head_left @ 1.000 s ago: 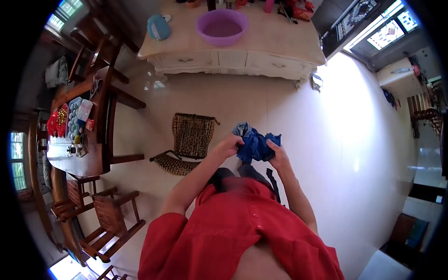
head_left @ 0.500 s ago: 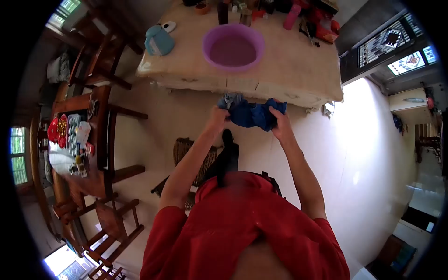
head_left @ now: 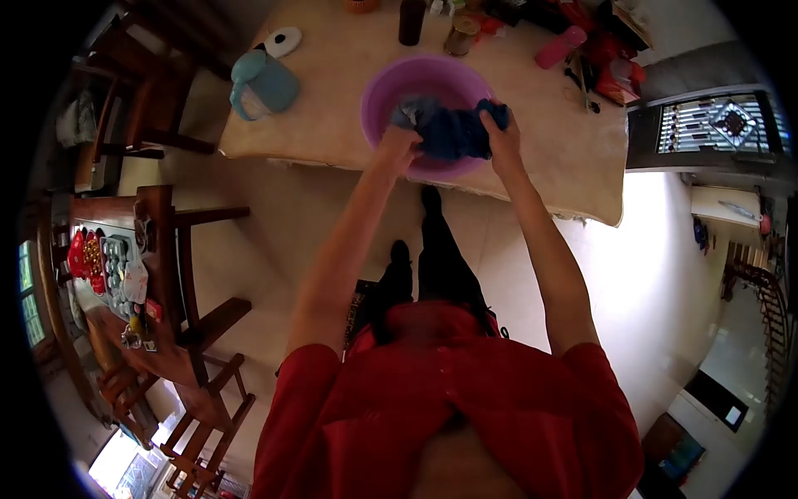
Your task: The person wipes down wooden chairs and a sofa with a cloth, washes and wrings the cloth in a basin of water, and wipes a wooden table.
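Note:
A bunched blue cloth (head_left: 453, 133) with a lighter grey-blue end is stretched between my two hands, over the purple basin (head_left: 378, 91). My left hand (head_left: 401, 146) grips the lighter end near the basin's front left rim. The darker right end is in my right hand (head_left: 504, 137), at the basin's right side. The basin stands on the cream-topped cabinet (head_left: 332, 116). Whether the cloth touches the basin's inside, I cannot tell.
A light blue jug (head_left: 264, 83) and a white lid (head_left: 283, 41) are at the cabinet's left. Behind the basin are a dark cup (head_left: 411, 22) and a jar (head_left: 461, 36). A pink bottle (head_left: 561, 47) lies to the right. Wooden chairs and a table (head_left: 158, 274) stand at left.
The view has moved forward to the cabinet. My hands have carried the blue cloth from above the floor to over the purple basin, still holding both ends.

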A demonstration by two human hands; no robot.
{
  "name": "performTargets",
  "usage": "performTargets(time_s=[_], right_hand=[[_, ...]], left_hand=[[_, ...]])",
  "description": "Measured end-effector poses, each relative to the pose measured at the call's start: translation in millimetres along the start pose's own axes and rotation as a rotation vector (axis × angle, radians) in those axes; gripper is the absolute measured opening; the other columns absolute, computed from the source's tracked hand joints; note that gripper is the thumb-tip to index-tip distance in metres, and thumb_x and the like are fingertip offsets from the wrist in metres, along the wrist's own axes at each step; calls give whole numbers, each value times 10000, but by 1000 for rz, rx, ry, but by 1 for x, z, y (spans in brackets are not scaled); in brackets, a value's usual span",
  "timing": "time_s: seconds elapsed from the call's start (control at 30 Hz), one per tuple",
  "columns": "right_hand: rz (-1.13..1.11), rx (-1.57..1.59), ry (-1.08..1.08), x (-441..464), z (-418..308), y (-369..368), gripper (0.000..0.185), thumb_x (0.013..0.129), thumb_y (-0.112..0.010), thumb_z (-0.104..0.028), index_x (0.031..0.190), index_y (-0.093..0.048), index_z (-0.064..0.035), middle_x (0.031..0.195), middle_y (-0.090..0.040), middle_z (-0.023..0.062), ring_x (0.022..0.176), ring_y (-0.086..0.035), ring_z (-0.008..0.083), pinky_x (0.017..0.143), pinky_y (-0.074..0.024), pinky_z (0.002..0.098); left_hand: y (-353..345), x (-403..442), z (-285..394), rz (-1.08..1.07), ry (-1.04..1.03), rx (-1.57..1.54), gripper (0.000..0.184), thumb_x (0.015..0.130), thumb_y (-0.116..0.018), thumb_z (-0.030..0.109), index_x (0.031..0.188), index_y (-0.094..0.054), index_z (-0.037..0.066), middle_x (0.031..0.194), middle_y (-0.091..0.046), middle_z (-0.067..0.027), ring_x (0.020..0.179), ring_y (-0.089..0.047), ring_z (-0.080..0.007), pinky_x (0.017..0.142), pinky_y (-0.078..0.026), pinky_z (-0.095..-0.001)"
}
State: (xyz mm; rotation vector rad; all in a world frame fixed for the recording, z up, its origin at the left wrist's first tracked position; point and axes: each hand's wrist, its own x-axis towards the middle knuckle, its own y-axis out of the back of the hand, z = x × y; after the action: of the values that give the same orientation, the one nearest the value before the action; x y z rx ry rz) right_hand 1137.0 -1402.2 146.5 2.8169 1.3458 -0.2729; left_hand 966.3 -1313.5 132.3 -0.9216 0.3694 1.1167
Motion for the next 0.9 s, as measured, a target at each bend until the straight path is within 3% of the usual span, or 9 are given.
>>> performTargets(time_s=[0.03,0.1,0.13,0.33,0.63,0.77,0.83,0.87,0.9], right_hand=[[-6,-10,-24,22,16,1,505,801,-629,-179,1238,-419,-39,1082,-544,126,1010,-515,221,850,-418,322],[-121,-866,72,56,55,4,656,777,-640,-224,1320,-314,-55,1203,-447,216,1100,-460,332,915,-380,377],[-198,-1021,-28,66,76,7,771,756,-645,-274,1373,-217,-100,1333,-262,279,1215,-301,436,993,-295,431],[-362,-1270,29,90,146,-20,730,785,-601,-358,1386,-215,-205,1418,-101,239,1286,-107,463,990,-177,591],[-685,-1502,351,128,184,-27,684,753,-602,-445,1346,-327,-242,1443,-73,173,1279,-101,482,938,-177,659],[-537,-1509,261,145,186,-38,567,734,-631,-377,1231,-453,-172,1408,-173,176,1239,-209,452,907,-256,615],[-427,-1543,258,148,190,-51,506,730,-638,-336,1173,-498,-136,1373,-259,191,1201,-296,437,903,-300,572],[-390,-1287,84,148,193,-62,446,713,-634,-266,1112,-516,-105,1296,-347,196,1129,-372,413,892,-335,511],[-348,-1028,-78,149,195,-69,386,697,-630,-196,1050,-534,-73,1218,-435,201,1057,-448,389,881,-370,450]], left_hand=[[7,22,-9,137,114,160,275,725,-506,-38,1000,-504,-33,938,-509,-126,836,-508,-263,671,-436,-405],[29,53,-36,215,162,273,315,733,-527,-15,1046,-500,-23,962,-515,-134,859,-515,-283,685,-445,-418],[34,66,-43,275,183,395,357,740,-548,8,1093,-495,-13,985,-522,-143,882,-522,-304,700,-454,-431],[23,112,-76,350,-356,1282,627,720,-522,33,1311,-337,133,1326,-299,-208,1155,-351,-450,818,-424,-510],[45,165,-79,177,-130,1881,632,729,-560,138,1319,-333,166,1381,-218,-182,1236,-251,-381,869,-357,-562],[42,173,-75,418,-188,1467,645,741,-584,212,1326,-325,133,1359,-271,-183,1223,-278,-366,896,-361,-511],[30,180,-82,620,-607,1035,614,785,-580,333,1294,-346,81,1293,-371,-162,1164,-360,-339,902,-377,-448],[26,183,-83,624,-605,1032,614,785,-580,333,1294,-346,81,1293,-371,-162,1164,-360,-339,902,-377,-448],[14,183,-66,536,-334,470,609,799,-571,399,1273,-376,69,1270,-401,-143,1154,-378,-320,951,-332,-427]])
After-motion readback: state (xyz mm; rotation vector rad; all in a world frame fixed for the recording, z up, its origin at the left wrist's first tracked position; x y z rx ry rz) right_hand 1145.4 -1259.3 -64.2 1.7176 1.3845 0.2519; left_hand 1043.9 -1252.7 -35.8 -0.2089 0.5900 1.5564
